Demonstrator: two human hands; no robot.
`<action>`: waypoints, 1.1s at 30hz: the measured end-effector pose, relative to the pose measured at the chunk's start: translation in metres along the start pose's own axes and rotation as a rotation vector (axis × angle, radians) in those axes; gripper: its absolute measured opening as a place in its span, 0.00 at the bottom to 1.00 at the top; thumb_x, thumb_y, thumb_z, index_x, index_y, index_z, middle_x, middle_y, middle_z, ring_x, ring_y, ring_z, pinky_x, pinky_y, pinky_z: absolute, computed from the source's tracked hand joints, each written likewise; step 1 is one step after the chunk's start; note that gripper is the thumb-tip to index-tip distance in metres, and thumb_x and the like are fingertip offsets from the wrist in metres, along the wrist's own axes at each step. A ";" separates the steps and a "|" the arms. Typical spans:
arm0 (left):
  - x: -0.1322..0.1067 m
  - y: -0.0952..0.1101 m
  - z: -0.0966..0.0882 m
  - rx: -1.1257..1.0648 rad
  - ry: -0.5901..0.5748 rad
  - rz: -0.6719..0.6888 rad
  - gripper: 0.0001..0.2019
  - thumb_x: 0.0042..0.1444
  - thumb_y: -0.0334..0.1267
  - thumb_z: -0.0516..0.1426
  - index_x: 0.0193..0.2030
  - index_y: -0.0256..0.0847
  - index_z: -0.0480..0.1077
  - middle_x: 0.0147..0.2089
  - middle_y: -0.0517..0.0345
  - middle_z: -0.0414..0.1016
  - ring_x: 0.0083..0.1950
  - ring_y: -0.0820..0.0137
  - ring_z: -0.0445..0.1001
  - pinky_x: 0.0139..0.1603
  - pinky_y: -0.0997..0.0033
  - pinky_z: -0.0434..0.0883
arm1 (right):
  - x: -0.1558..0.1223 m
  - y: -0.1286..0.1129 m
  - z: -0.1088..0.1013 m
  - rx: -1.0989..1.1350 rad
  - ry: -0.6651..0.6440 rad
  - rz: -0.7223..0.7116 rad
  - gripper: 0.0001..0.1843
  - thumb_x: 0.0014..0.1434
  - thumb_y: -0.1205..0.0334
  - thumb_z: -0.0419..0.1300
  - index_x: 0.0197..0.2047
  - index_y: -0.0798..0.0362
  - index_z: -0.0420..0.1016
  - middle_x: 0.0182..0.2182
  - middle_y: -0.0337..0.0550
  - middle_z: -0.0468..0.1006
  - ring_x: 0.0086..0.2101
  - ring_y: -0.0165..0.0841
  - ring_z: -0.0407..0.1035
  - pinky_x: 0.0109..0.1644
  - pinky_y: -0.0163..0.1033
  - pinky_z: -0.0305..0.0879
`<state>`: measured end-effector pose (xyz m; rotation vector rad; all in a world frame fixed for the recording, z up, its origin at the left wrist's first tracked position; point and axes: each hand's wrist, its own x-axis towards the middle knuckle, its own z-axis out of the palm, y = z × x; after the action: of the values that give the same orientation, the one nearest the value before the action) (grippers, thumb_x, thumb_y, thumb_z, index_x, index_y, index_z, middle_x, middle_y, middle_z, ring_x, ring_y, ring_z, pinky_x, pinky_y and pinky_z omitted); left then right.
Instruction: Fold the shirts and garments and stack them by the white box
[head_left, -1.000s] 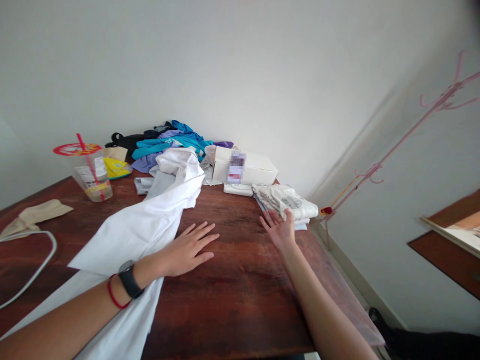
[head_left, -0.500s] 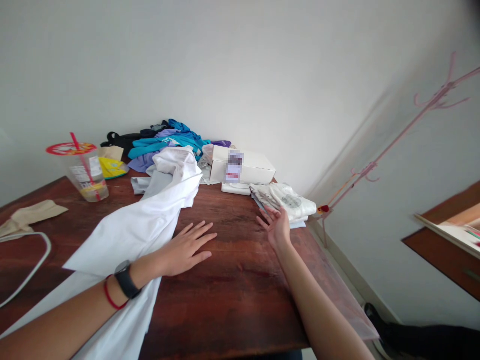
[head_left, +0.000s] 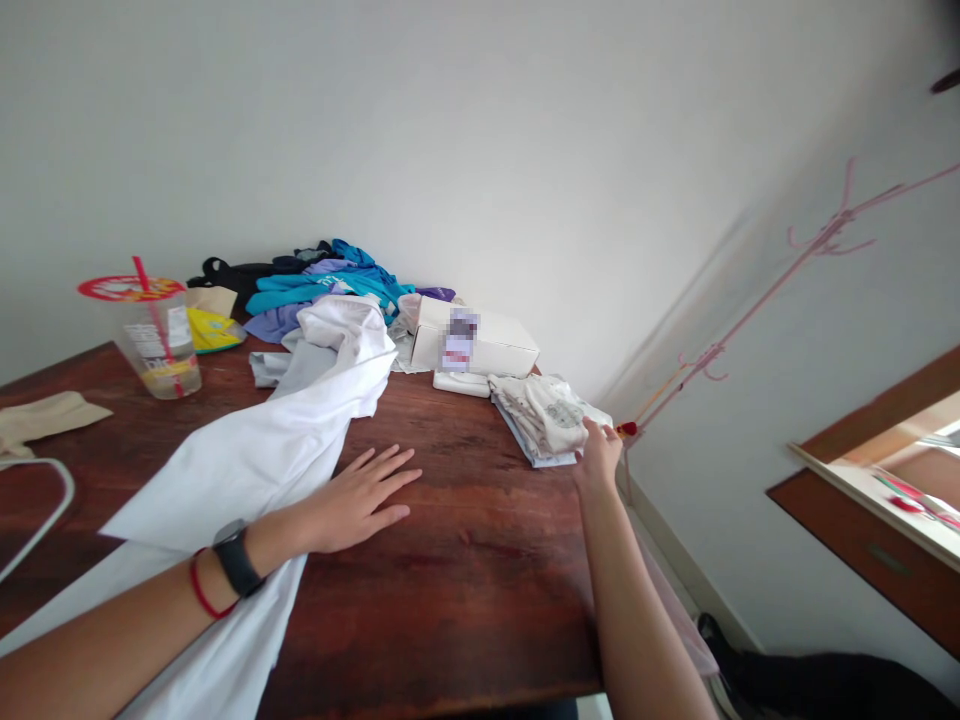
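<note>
My left hand (head_left: 360, 503) lies flat on the brown wooden table (head_left: 435, 620), fingers spread, holding nothing. Under that forearm stretches a long white garment (head_left: 247, 470), running from the near left edge up to a crumpled end. My right hand (head_left: 598, 455) is at the right side of a small stack of folded clothes (head_left: 547, 412), with a printed off-white piece on top and light blue cloth below. Its fingertips touch or nearly touch the stack's edge. The fingers are apart and partly hidden, with no grip visible.
Behind are a white box (head_left: 495, 340), a pile of blue, purple and black clothes (head_left: 330, 285) and a yellow packet (head_left: 214, 328). A plastic cup with red straw (head_left: 161, 350) and beige cloth (head_left: 52, 420) stand left. A pink coat rack (head_left: 750, 310) leans across the right.
My right hand has moved from the front of the folded stack to its right side, uncovering the stack's front. The left hand stays flat. The view has shifted slightly right.
</note>
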<state>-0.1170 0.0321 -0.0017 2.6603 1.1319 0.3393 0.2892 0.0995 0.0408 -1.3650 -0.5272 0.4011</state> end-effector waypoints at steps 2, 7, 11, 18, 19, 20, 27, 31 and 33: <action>0.000 0.000 0.000 -0.010 0.011 0.006 0.28 0.71 0.55 0.47 0.73 0.50 0.58 0.78 0.52 0.47 0.78 0.54 0.45 0.75 0.43 0.47 | 0.004 0.005 -0.002 0.062 0.035 0.094 0.25 0.43 0.56 0.66 0.42 0.48 0.61 0.36 0.34 0.70 0.38 0.35 0.72 0.36 0.39 0.71; 0.001 0.000 0.001 -0.013 -0.013 -0.003 0.29 0.71 0.56 0.47 0.74 0.50 0.57 0.78 0.53 0.46 0.78 0.54 0.45 0.75 0.44 0.45 | 0.003 0.006 -0.005 0.189 0.024 0.263 0.25 0.42 0.60 0.71 0.39 0.48 0.61 0.28 0.28 0.68 0.26 0.26 0.66 0.27 0.31 0.67; 0.000 -0.003 0.004 -0.006 -0.003 -0.001 0.29 0.71 0.57 0.46 0.74 0.53 0.56 0.79 0.55 0.45 0.78 0.54 0.44 0.75 0.45 0.45 | -0.001 0.002 -0.004 0.230 -0.067 0.359 0.20 0.45 0.55 0.72 0.35 0.52 0.68 0.25 0.31 0.68 0.22 0.25 0.65 0.22 0.30 0.66; 0.000 0.000 0.000 0.010 -0.014 -0.008 0.29 0.71 0.57 0.46 0.74 0.52 0.56 0.79 0.56 0.44 0.79 0.56 0.43 0.76 0.47 0.45 | -0.013 -0.007 0.000 0.206 -0.236 0.411 0.16 0.45 0.59 0.71 0.37 0.51 0.73 0.25 0.31 0.71 0.23 0.26 0.68 0.25 0.32 0.74; 0.000 0.001 0.000 0.012 -0.018 -0.011 0.29 0.71 0.57 0.46 0.74 0.52 0.56 0.79 0.56 0.44 0.79 0.56 0.42 0.76 0.47 0.45 | -0.014 -0.008 0.000 0.204 -0.257 0.410 0.15 0.46 0.61 0.69 0.38 0.51 0.74 0.26 0.32 0.73 0.23 0.27 0.69 0.27 0.34 0.75; 0.000 0.002 -0.001 0.011 -0.023 -0.014 0.29 0.71 0.57 0.45 0.74 0.52 0.56 0.79 0.56 0.44 0.79 0.56 0.42 0.76 0.47 0.44 | -0.016 -0.009 0.001 0.209 -0.277 0.407 0.14 0.46 0.62 0.68 0.38 0.50 0.73 0.28 0.33 0.74 0.25 0.28 0.70 0.28 0.35 0.77; 0.001 0.003 -0.002 -0.024 -0.014 -0.022 0.28 0.70 0.56 0.47 0.73 0.51 0.59 0.78 0.54 0.47 0.79 0.55 0.44 0.75 0.45 0.46 | -0.031 -0.012 0.011 0.350 -0.308 0.345 0.14 0.46 0.65 0.61 0.39 0.49 0.71 0.35 0.36 0.77 0.31 0.34 0.74 0.34 0.45 0.79; 0.001 0.002 -0.002 -0.053 0.014 -0.015 0.26 0.70 0.55 0.50 0.72 0.52 0.61 0.77 0.54 0.50 0.78 0.54 0.46 0.75 0.45 0.47 | -0.038 -0.019 0.012 0.425 -0.283 0.280 0.15 0.46 0.64 0.60 0.40 0.49 0.71 0.38 0.38 0.78 0.35 0.36 0.75 0.38 0.48 0.79; 0.001 0.002 -0.002 -0.063 0.017 -0.018 0.26 0.70 0.54 0.50 0.71 0.53 0.62 0.77 0.54 0.51 0.78 0.54 0.46 0.75 0.44 0.47 | -0.041 -0.025 0.012 0.471 -0.285 0.242 0.17 0.46 0.63 0.60 0.43 0.48 0.71 0.40 0.39 0.79 0.38 0.37 0.75 0.40 0.49 0.79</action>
<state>-0.1155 0.0322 0.0005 2.5959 1.1300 0.3888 0.2478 0.0816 0.0614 -0.9195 -0.4628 0.8697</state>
